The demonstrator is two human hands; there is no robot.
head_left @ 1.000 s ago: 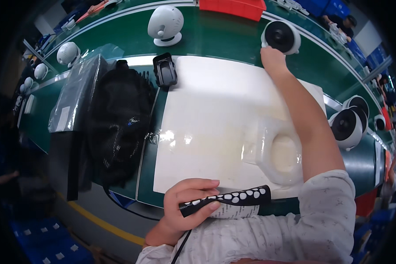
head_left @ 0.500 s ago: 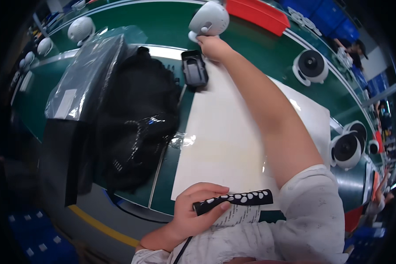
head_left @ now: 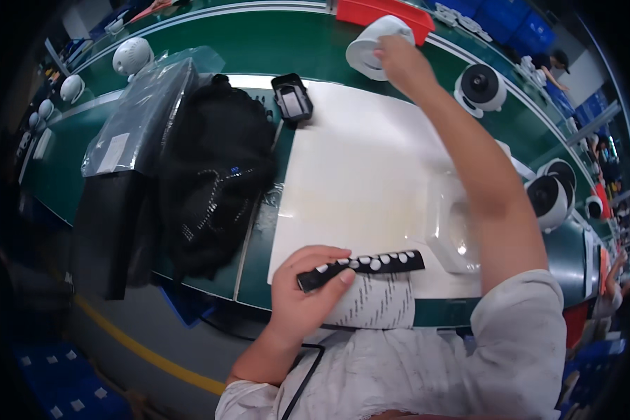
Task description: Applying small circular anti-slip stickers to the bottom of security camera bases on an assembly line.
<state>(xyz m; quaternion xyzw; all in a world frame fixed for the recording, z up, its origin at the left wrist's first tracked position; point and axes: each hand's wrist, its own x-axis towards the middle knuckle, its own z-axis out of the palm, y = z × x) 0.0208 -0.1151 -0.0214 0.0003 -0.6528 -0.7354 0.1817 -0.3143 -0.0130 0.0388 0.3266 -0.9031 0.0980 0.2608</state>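
Beyond the far edge of the white board (head_left: 357, 168), the right hand (head_left: 407, 64) has its fingers closed on a white rounded device (head_left: 365, 54). The device lies at the fingertips, to the left of the hand and reaching a little farther than it; its pale round disc faces near. It sits just on the near side of a red bin (head_left: 421, 26); whether it touches the green table (head_left: 259, 42) I cannot tell.

At the near edge of the board, the left hand (head_left: 301, 283) grips a black strip with white spots (head_left: 392, 262), thumb on the near side, its free end pointing right. A white printed sheet (head_left: 379, 301) hangs on the near side of the strip.

Right of the right hand stands 1 white device with a dark round front (head_left: 481, 85). Well to the left of the left hand lies a black bag (head_left: 217, 168), with 1 small black case (head_left: 292, 98) to its far right.
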